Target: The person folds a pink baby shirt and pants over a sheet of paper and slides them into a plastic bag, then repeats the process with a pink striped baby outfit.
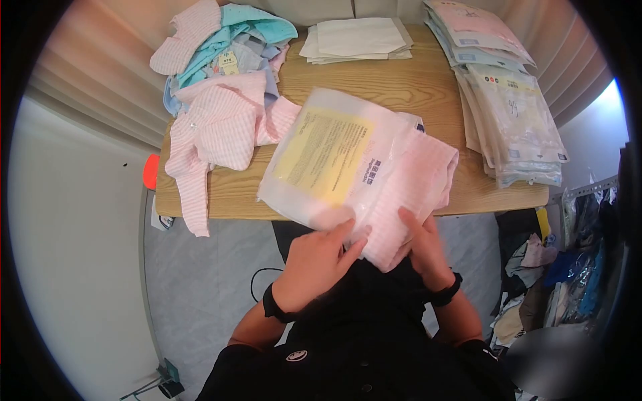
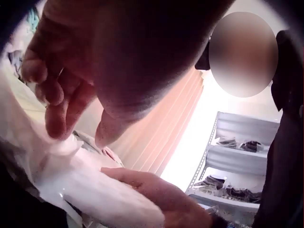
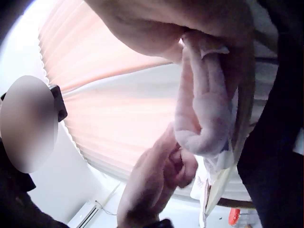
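Note:
In the head view, a folded pink striped garment (image 1: 421,177) lies against a clear plastic bag (image 1: 284,194) with a yellow printed panel. My right hand (image 1: 428,250) grips the garment's near end, thumb on top and the other fingers underneath. At the bag's near edge, my left hand (image 1: 314,260) has its index finger by the plastic, thumb held apart from it. The left wrist view shows the fingers (image 2: 57,126) over the crinkled plastic, beside the garment's rolled end (image 2: 114,199). From below, the right wrist view shows the garment's folded layers (image 3: 209,123) hanging from the right hand.
A wooden table (image 1: 361,80) carries a loose pile of clothes (image 1: 231,50), with another pink striped garment (image 1: 224,120) hanging over its front edge. White sheets (image 1: 358,39) lie at the back. Bagged garments (image 1: 511,110) are stacked at the right; a shelf rack (image 1: 588,190) stands beyond.

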`<action>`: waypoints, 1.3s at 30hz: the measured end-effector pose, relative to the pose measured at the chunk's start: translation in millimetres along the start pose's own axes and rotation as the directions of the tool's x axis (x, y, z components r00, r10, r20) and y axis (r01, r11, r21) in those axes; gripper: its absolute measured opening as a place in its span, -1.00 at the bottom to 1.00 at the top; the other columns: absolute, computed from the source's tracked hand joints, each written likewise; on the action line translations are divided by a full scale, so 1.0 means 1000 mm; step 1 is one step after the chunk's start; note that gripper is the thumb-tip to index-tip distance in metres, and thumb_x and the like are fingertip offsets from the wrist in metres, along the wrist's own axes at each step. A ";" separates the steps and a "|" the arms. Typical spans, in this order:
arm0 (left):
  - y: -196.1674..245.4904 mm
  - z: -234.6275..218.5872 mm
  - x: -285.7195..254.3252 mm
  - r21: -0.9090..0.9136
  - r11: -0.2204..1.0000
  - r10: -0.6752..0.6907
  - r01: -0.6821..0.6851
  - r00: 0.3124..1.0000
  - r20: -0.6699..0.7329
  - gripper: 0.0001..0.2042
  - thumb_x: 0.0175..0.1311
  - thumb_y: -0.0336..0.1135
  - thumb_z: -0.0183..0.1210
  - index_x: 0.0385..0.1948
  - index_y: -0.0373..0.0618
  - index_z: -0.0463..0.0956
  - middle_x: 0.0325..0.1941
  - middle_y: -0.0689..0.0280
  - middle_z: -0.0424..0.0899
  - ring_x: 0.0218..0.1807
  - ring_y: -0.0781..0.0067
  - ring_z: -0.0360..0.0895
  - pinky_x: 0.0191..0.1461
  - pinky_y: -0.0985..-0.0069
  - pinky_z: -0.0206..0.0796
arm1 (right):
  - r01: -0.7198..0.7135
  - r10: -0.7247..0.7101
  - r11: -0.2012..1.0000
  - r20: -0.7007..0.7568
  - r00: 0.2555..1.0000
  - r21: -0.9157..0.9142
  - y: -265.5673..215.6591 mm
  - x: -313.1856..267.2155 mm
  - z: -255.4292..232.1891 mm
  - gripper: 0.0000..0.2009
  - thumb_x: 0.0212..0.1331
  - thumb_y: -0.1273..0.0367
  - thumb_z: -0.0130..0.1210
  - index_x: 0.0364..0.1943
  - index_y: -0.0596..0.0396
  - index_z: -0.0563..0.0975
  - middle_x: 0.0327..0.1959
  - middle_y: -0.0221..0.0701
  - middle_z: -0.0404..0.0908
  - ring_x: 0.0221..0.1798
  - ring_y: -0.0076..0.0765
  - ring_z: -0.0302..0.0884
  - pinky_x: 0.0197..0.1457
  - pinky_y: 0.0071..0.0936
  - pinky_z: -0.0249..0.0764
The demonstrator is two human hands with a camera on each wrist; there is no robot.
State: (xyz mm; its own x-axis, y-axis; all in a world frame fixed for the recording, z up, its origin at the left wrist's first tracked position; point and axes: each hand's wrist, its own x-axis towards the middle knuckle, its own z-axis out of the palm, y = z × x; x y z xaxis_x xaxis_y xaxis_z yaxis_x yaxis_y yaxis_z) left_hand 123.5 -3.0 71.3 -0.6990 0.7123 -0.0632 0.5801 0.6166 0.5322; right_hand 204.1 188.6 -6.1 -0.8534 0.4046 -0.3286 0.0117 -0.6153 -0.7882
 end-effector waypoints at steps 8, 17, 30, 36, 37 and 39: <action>-0.022 0.023 0.033 0.173 0.970 0.219 -0.170 0.922 -0.319 -0.53 0.16 -0.41 0.23 0.17 -0.25 0.49 0.03 0.01 0.62 0.03 -0.03 0.60 0.03 0.19 0.49 | 0.031 -0.028 0.998 0.051 0.998 -0.054 0.021 -0.010 0.009 -0.46 0.37 0.47 0.13 0.40 0.27 0.26 0.35 -0.26 0.43 0.33 -0.33 0.43 0.37 -0.36 0.39; -0.010 0.013 0.035 0.121 0.992 0.081 -0.045 0.947 -0.310 -0.55 0.13 -0.43 0.24 0.13 -0.22 0.50 -0.06 0.07 0.62 -0.09 -0.03 0.61 -0.02 0.23 0.51 | 0.221 -0.188 0.932 0.140 0.972 -0.286 0.012 -0.016 0.018 -0.53 0.46 0.43 0.04 0.37 0.30 0.29 0.23 -0.31 0.54 0.22 -0.48 0.46 0.27 -0.45 0.40; -0.019 0.012 0.019 -0.013 0.968 0.215 -0.252 0.848 -0.485 -0.76 0.13 -0.50 0.35 -0.14 -0.23 0.69 -0.27 0.20 0.71 -0.32 0.33 0.70 -0.28 0.47 0.53 | 0.188 -0.077 0.881 0.259 0.963 -0.434 0.019 -0.037 0.024 -0.64 0.48 0.39 0.01 0.25 0.29 0.42 0.01 -0.26 0.67 0.02 -0.50 0.53 0.09 -0.42 0.48; 0.012 0.022 0.003 -0.040 0.863 0.456 -0.504 0.809 -0.371 -0.73 0.06 -0.52 0.35 -0.14 -0.22 0.69 -0.24 0.26 0.69 -0.30 0.29 0.67 -0.27 0.45 0.54 | 0.330 -0.205 0.858 0.326 0.923 -0.395 0.033 -0.030 0.025 -0.71 0.36 0.49 0.06 0.12 0.29 0.51 -0.04 -0.22 0.70 0.02 -0.38 0.62 0.07 -0.38 0.52; 0.017 0.024 0.002 -0.053 0.849 0.472 -0.525 0.801 -0.369 -0.71 0.05 -0.53 0.36 -0.13 -0.21 0.69 -0.24 0.28 0.67 -0.30 0.29 0.67 -0.27 0.44 0.54 | 0.365 -0.226 0.837 0.351 0.909 -0.407 0.029 -0.031 0.026 -0.72 0.34 0.49 0.06 0.10 0.28 0.51 -0.04 -0.23 0.70 0.03 -0.37 0.63 0.07 -0.37 0.53; 0.019 0.024 0.002 -0.068 0.842 0.476 -0.535 0.798 -0.370 -0.69 0.05 -0.54 0.35 -0.09 -0.22 0.68 -0.22 0.27 0.68 -0.27 0.29 0.68 -0.25 0.44 0.55 | 0.364 -0.200 0.837 0.391 0.898 -0.409 0.028 -0.029 0.023 -0.74 0.32 0.51 0.08 0.06 0.27 0.54 0.00 -0.26 0.68 0.05 -0.39 0.62 0.07 -0.38 0.54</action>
State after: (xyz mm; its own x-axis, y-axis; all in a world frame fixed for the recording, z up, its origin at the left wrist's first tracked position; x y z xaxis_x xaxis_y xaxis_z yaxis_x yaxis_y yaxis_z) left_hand 143.1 18.8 61.0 -0.4358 0.7378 0.5155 0.8341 0.1160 0.5392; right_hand 216.9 144.5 -6.5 -0.9728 0.2222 0.0660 -0.0881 -0.0913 -0.9919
